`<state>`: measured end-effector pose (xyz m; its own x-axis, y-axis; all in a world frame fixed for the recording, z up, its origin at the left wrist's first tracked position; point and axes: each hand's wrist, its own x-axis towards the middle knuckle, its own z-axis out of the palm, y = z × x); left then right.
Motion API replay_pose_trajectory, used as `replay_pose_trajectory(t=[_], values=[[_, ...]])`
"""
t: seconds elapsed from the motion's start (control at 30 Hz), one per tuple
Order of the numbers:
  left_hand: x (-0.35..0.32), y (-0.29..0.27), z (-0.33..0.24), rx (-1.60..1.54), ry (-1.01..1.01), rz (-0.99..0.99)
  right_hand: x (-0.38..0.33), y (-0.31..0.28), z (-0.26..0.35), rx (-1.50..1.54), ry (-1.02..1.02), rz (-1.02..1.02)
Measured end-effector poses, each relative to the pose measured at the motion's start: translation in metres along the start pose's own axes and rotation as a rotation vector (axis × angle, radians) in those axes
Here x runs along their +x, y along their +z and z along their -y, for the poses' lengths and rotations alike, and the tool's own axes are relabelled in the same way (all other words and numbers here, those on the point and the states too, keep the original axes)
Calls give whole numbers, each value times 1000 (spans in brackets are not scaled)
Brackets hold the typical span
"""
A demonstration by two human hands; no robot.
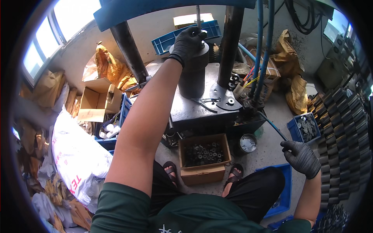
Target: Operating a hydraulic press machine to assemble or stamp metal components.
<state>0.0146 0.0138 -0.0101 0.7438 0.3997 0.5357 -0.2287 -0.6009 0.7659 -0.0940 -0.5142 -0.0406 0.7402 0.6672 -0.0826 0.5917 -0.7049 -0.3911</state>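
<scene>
left hand [189, 40] sets a small metal part [203, 34] atop the dark cylinder [194, 73] on the press, fingers curled round it. right hand [301, 157] grips the lever [272, 125]; pressing looks not yet done.

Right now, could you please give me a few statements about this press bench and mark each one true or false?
1. The left hand rests on top of the dark cylinder. True.
2. The right hand holds a thin lever. True.
3. Both hands are bare. False: both wear dark gloves.
4. The cardboard box between the feet is empty. False: it holds small dark metal parts.
5. The blue bin by the right hand holds metal parts. True.
6. The white sack lies to the person's right. False: it lies to the left.
</scene>
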Motion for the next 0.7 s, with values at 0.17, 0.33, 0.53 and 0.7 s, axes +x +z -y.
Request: replay_pose_trajectory(t=[0.17,0.33,0.53,0.7], values=[[2,1,0,-41,-55,11,0,-3,5,-37,-9,4],[4,1,7,-6,-18,-19,-4,3,0,-172,-1,192],[7,2,12,33,2,-36,-4,5,-7,-91,-19,105],[8,2,12,72,-1,-17,-3,5,-7,96,-24,-48]])
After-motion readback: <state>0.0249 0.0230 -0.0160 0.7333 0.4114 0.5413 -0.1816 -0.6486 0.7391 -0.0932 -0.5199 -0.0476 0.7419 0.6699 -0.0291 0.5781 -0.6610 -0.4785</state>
